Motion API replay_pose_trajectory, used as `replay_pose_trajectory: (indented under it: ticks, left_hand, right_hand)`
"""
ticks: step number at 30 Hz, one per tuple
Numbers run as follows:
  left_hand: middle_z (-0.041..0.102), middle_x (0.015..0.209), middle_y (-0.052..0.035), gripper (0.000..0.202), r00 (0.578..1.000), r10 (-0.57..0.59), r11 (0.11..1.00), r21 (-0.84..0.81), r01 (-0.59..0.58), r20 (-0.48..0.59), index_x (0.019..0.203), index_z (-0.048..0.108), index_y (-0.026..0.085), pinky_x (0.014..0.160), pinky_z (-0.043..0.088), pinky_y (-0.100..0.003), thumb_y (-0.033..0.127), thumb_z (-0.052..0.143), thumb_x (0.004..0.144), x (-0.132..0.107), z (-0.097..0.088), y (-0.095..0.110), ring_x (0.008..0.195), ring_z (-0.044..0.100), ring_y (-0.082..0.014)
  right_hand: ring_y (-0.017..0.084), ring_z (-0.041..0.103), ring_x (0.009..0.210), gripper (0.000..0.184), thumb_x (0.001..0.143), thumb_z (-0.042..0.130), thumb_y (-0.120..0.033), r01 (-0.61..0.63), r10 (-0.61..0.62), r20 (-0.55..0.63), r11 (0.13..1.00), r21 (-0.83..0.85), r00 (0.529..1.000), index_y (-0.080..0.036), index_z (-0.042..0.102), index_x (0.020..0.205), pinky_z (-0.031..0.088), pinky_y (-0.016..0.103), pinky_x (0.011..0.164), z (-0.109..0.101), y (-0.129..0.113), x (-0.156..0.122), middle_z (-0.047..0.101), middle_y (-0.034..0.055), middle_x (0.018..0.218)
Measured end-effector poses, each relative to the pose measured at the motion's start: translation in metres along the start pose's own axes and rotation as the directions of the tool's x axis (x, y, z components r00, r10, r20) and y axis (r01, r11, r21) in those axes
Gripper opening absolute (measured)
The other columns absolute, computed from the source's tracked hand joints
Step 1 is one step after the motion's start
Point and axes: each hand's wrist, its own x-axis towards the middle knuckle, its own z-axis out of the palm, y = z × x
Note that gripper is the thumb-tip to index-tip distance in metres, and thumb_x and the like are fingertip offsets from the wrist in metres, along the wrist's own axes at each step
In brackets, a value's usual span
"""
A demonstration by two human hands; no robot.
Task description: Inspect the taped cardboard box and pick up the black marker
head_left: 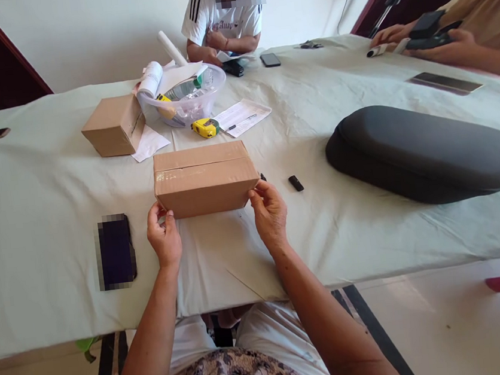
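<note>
A taped brown cardboard box (204,177) lies on the table's pale cloth (43,193) in front of me. My left hand (164,236) pinches its near left bottom corner. My right hand (270,212) holds the near right corner with thumb and fingertips. The box rests flat on the cloth, its taped top facing up.
A dark phone (116,249) lies left of my hands, a small black item (295,183) to the right, and a large grey case (426,152) beyond it. Farther back stand a second box (113,126), a clear bowl (188,98), a yellow tape measure (205,127) and papers. Two other people sit across and at right.
</note>
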Motion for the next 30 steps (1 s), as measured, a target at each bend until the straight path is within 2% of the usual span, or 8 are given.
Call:
replay_pose_trajectory:
  ticks: [4,8,12,15,18,22,25,30]
  left_hand:
    - [0.07,0.097,-0.0065,0.018,0.999,-0.04,0.999,0.03,0.039,0.015,0.099,0.064,0.018,0.081,0.055,-0.033,0.029,0.065,0.084,0.002,-0.002,-0.001,0.09,0.068,-0.0202]
    - [0.07,0.092,-0.0046,0.013,1.0,-0.005,0.992,0.126,0.001,0.029,0.094,0.063,0.021,0.083,0.053,-0.034,0.031,0.063,0.085,0.003,-0.004,-0.003,0.087,0.068,-0.0201]
    - [0.069,0.088,-0.004,0.01,0.994,0.07,0.945,0.313,-0.094,0.086,0.09,0.06,0.022,0.085,0.052,-0.037,0.022,0.064,0.081,0.004,-0.007,-0.004,0.085,0.067,-0.0221]
    - [0.066,0.084,-0.0061,0.011,0.986,0.072,0.848,0.511,-0.139,0.149,0.085,0.057,0.022,0.09,0.05,-0.047,0.018,0.065,0.079,0.003,-0.008,-0.003,0.088,0.065,-0.0278]
    - [0.065,0.084,-0.0078,0.011,0.982,0.061,0.79,0.593,-0.156,0.177,0.084,0.055,0.022,0.094,0.047,-0.054,0.018,0.064,0.08,0.003,-0.008,-0.003,0.093,0.065,-0.0318]
    - [0.066,0.094,-0.0094,0.014,0.986,0.119,0.866,0.474,-0.161,0.119,0.093,0.058,0.022,0.1,0.046,-0.051,0.022,0.065,0.08,0.004,-0.005,-0.005,0.103,0.063,-0.031]
    - [0.066,0.11,-0.0148,0.033,0.977,0.199,0.914,0.346,-0.212,0.073,0.112,0.058,0.018,0.099,0.049,-0.046,0.03,0.064,0.083,0.002,-0.002,-0.007,0.11,0.062,-0.03]
    - [0.059,0.13,-0.0224,0.067,0.962,0.253,0.931,0.243,-0.271,0.105,0.136,0.047,0.011,0.1,0.053,-0.044,0.047,0.067,0.083,-0.006,0.003,-0.007,0.122,0.06,-0.0315]
  right_hand:
    - [0.016,0.062,0.072,0.023,0.083,0.058,-0.038,-0.096,0.104,0.086,0.991,-0.088,0.991,-0.021,0.068,0.094,0.051,0.029,0.06,-0.006,0.006,0.006,0.072,0.0034,0.086]
    - [0.018,0.061,0.071,0.013,0.079,0.056,-0.032,-0.091,0.132,0.146,0.962,-0.257,0.98,-0.022,0.063,0.081,0.049,0.032,0.065,-0.01,0.011,0.008,0.07,0.0031,0.077]
    - [0.021,0.058,0.068,0.008,0.077,0.053,-0.022,-0.057,0.173,0.174,0.848,-0.527,0.969,-0.024,0.061,0.078,0.044,0.034,0.067,-0.01,0.01,0.006,0.07,0.0038,0.076]
    - [0.021,0.057,0.069,0.009,0.077,0.053,-0.02,-0.052,0.193,0.168,0.791,-0.609,0.967,-0.026,0.06,0.079,0.041,0.034,0.067,-0.01,0.008,0.005,0.071,0.0037,0.08]
    - [0.021,0.058,0.069,0.008,0.078,0.052,-0.023,-0.067,0.196,0.167,0.819,-0.57,0.966,-0.025,0.06,0.079,0.042,0.035,0.069,-0.009,0.007,0.005,0.07,0.0033,0.079]
    - [0.019,0.059,0.071,0.013,0.083,0.051,-0.031,-0.01,0.082,0.169,0.923,-0.385,0.982,-0.023,0.061,0.082,0.046,0.035,0.07,-0.007,0.002,0.006,0.068,0.003,0.08]
    - [0.018,0.06,0.075,0.015,0.086,0.051,-0.034,0.081,-0.059,0.092,0.962,-0.262,0.994,-0.023,0.06,0.084,0.048,0.032,0.069,-0.005,-0.003,0.004,0.066,0.0024,0.08]
    - [0.015,0.056,0.074,0.02,0.089,0.057,-0.042,0.175,-0.184,-0.025,0.965,-0.197,0.983,-0.023,0.055,0.085,0.049,0.031,0.068,-0.003,-0.003,-0.001,0.06,-0.0001,0.081]
